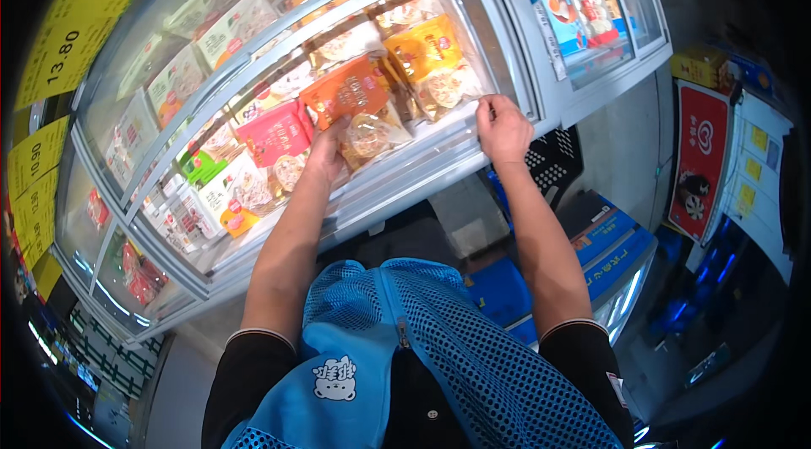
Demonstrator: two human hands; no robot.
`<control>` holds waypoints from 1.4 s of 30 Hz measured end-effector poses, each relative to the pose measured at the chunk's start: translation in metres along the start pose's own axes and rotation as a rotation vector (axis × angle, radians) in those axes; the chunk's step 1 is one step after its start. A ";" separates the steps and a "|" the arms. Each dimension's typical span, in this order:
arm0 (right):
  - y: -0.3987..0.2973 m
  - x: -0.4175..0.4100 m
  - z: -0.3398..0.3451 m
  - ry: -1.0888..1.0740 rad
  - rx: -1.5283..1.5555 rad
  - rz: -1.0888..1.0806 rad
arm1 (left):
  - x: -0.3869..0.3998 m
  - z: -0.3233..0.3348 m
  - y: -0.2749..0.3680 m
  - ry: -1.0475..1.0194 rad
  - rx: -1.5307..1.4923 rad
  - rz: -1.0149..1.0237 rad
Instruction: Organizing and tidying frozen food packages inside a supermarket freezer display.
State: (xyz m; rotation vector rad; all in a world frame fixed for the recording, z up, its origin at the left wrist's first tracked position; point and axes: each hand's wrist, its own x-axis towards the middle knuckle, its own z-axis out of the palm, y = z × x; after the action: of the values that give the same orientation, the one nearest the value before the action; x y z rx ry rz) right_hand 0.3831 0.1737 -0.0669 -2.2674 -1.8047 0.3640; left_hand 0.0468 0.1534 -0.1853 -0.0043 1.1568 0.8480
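Observation:
My left hand (328, 148) grips the left side of an orange food packet (350, 94) with a clear window at its lower end. The packet tilts inside an open chest freezer (405, 173), and some of my fingers are hidden behind it. My right hand (505, 129) rests with curled fingers on the freezer's front rim, holding no packet. Left of the orange packet lies a red packet (277, 135). A yellow packet (429, 53) stands at its right, close to the freezer's right end wall.
Framed sliding glass lids (209, 85) cover the freezer's far and left parts. White packets (228, 186) fill its left side. Another freezer (595, 78) adjoins on the right. Blue cartons (602, 237) and a black perforated crate (557, 161) stand below. Yellow price tags (60, 62) hang at left.

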 end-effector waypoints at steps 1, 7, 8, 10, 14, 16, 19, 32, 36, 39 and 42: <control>0.000 -0.002 0.003 0.009 0.009 -0.011 | 0.001 0.000 0.000 -0.012 0.001 -0.009; 0.004 -0.002 0.000 0.026 0.008 -0.018 | 0.003 0.001 -0.007 -0.007 -0.096 -0.067; 0.005 -0.003 0.001 0.025 0.008 -0.022 | 0.002 0.003 -0.006 0.005 -0.071 -0.060; 0.005 -0.004 0.001 0.017 0.016 -0.028 | -0.001 0.009 -0.002 0.043 -0.046 -0.084; 0.000 0.000 0.000 0.020 0.039 -0.031 | 0.007 0.000 -0.004 0.065 -0.030 -0.053; 0.004 -0.001 -0.003 0.021 0.022 -0.020 | 0.005 0.012 0.000 0.054 -0.022 -0.076; 0.003 0.000 -0.006 0.021 0.023 -0.003 | 0.007 0.009 -0.002 0.058 -0.026 -0.100; 0.001 -0.001 -0.008 0.060 0.087 -0.044 | -0.030 -0.009 0.011 0.051 -0.146 -0.095; -0.002 0.000 -0.010 0.037 0.071 -0.027 | -0.037 -0.014 0.019 0.029 -0.176 -0.080; -0.002 -0.001 -0.008 0.032 0.047 -0.032 | -0.043 -0.012 0.021 0.035 -0.139 0.006; 0.001 -0.003 -0.006 0.021 0.032 -0.047 | -0.047 -0.016 0.022 0.039 -0.063 -0.007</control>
State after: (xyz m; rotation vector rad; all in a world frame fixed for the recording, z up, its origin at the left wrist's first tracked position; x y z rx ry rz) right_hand 0.3856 0.1707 -0.0614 -2.1958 -1.8248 0.3566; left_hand 0.0145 0.1343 -0.1458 -0.0768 1.1655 0.8810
